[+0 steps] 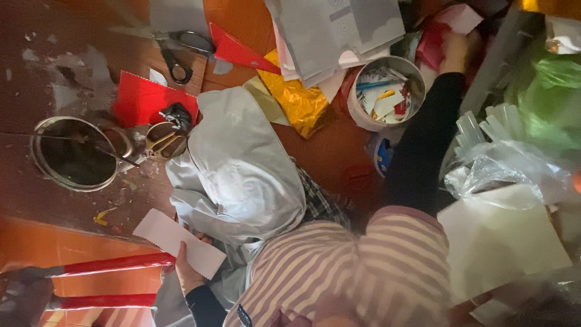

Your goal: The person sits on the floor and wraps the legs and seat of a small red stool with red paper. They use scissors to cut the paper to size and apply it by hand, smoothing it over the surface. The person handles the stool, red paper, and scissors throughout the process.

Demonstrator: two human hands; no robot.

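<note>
Head view: left hand (189,269) pinches white paper strip (178,242), just below the grey cloth (242,169). Right hand (457,51) reaches red paper (433,42), beyond the white tub (387,91); grip not discernible.

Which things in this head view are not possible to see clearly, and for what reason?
- Right hand: its fingers are buried among red and white paper, so its hold is unclear.
- Left hand: partly covered by the white paper strip.
- Small tub: its scraps are too small to identify.
- Red-handled tool: cut off by the left edge.
</note>
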